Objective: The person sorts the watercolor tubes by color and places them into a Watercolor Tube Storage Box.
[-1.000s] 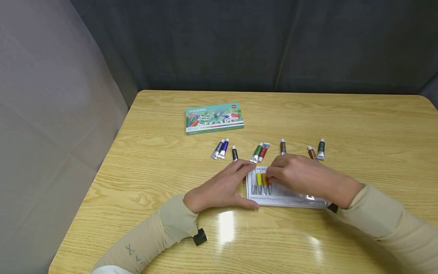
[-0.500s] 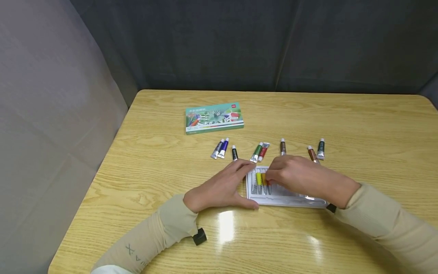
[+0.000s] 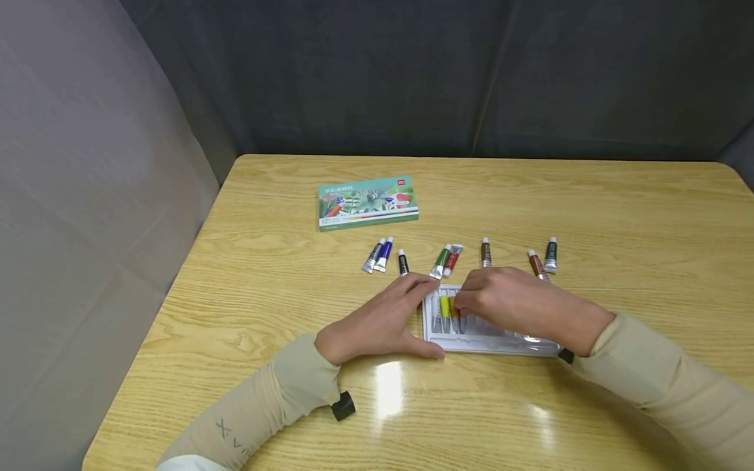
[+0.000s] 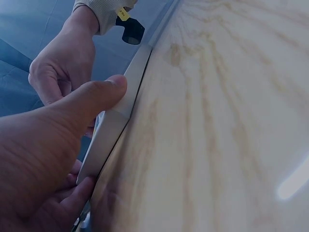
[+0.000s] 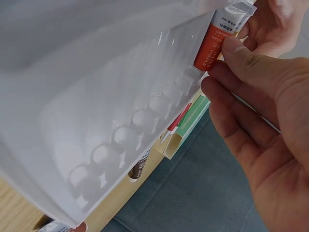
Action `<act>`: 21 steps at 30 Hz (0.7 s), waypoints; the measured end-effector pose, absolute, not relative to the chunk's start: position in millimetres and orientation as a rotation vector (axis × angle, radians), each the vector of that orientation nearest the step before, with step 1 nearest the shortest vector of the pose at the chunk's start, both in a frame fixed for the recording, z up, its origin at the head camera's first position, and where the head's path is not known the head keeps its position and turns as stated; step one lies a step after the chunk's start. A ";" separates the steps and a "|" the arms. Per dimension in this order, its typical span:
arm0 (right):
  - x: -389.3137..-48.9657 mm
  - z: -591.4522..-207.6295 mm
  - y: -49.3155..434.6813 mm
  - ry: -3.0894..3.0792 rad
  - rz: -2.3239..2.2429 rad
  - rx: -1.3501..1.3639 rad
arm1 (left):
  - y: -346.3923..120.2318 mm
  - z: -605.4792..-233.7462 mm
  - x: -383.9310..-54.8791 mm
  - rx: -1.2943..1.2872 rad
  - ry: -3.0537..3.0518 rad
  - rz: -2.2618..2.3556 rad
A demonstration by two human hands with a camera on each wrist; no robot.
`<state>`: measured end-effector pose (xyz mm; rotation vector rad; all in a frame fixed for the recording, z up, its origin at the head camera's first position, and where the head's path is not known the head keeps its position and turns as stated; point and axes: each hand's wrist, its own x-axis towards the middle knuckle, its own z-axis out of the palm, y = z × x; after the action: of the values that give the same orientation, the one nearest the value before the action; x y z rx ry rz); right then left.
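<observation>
A white plastic tray lies on the table, with several paint tubes in its left slots, among them a yellow paint tube. My left hand grips the tray's left end, thumb at the front edge and fingers at the back corner. My right hand reaches over the tray. Its thumb and fingers pinch an orange-red paint tube beside the ochre paint tube. In the right wrist view, the moulded slots alongside that tube hold nothing. The right hand and forearm hide part of the tray in the head view.
Behind the tray lie several loose paint tubes, including a purple paint tube, a green paint tube, a brown paint tube and a dark green paint tube. Farther back is a green printed paint box. Dark curtain borders the table.
My right hand has shifted very slightly left, its fingers still on the orange-red paint tube. My left hand and the loose tubes hold their places.
</observation>
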<state>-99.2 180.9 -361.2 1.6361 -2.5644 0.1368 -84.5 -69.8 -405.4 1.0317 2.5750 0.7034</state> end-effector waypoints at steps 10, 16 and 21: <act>-100.0 -359.4 176.5 -2.601 0.164 1.627 | -70.8 -403.9 -85.2 1.026 2.580 0.698; -99.6 -359.8 177.3 -2.613 0.167 1.615 | -70.7 -404.5 -84.7 1.029 2.579 0.705; -98.6 -360.6 180.5 -2.602 0.175 1.605 | -70.2 -405.3 -84.2 1.035 2.579 0.703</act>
<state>-98.6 180.5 -360.6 1.6054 -2.6017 0.1754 -84.2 -70.2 -405.3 1.0352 2.5790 0.7031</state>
